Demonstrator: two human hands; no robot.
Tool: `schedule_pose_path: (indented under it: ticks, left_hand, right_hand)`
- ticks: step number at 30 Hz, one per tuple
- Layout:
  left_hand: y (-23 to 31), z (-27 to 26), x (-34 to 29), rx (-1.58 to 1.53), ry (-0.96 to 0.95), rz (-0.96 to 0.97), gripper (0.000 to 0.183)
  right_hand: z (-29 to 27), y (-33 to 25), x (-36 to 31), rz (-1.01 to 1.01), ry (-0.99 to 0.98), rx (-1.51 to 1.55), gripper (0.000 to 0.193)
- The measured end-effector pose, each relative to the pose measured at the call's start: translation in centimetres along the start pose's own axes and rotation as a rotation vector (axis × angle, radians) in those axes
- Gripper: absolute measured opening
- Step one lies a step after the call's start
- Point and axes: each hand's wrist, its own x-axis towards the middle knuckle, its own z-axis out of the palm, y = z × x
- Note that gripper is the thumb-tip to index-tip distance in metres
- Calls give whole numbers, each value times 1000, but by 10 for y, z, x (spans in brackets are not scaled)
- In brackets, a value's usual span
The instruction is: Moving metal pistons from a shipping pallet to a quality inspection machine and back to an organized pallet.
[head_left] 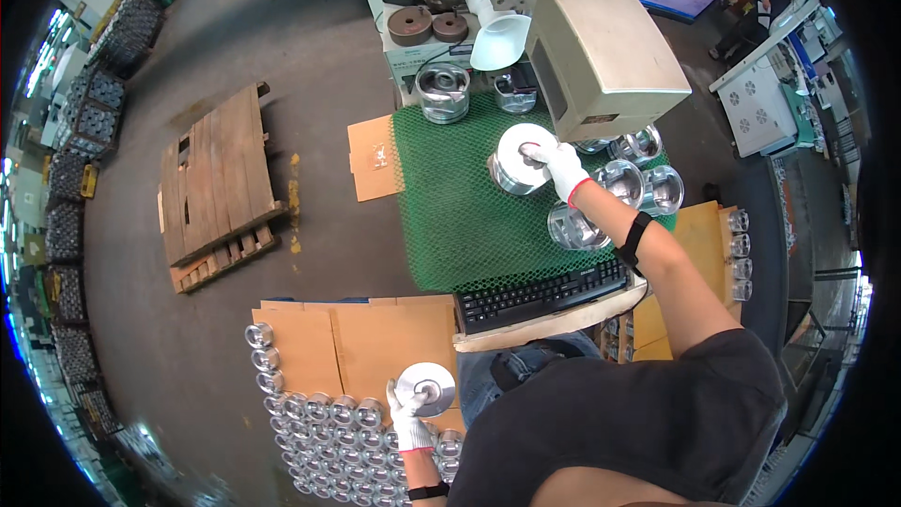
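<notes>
My right hand (560,169), in a white glove, grips a shiny metal piston (518,176) by its round flat top over the green mesh mat (450,235). Down at the left, my gloved left hand (406,416) is closed on the edge of another piston (430,387). That one shows its disc-shaped top and hangs above rows of pistons (343,437) on cardboard. Beside my right wrist, several more pistons (621,183) stand close together on the mat. A larger piston (442,92) sits at the mat's far left corner.
A black keyboard (544,296) lies along the mat's near edge. A beige box-shaped machine (605,56) overhangs the far right of the bench. Brown metal rings (410,26) and a white lamp (500,40) are at the back. A wooden pallet (221,178) lies on the floor.
</notes>
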Motion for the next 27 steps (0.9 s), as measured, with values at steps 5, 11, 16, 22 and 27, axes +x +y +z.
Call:
schedule_pose_path:
  ticks: [5, 11, 16, 22, 27]
  left_hand:
    - [-12, 4, 8, -109, -26, 9, 96]
    - [-12, 36, 4, -221, -140, -34, 93]
    - [-20, 23, -9, -142, -89, 7, 99]
    - [-51, -24, 31, -146, -155, -61, 94]
    - [20, 38, 1, -170, -171, 23, 82]
  right_hand:
    - [-5, -13, 12, -91, -151, -259, 38]
    - [30, -87, -32, -407, -152, -1452, 79]
    - [42, -46, -47, -966, -2, -1552, 72]
    - [54, -41, -56, -961, 81, -1507, 66]
    - [47, -35, -142, -1056, 92, -1445, 69]
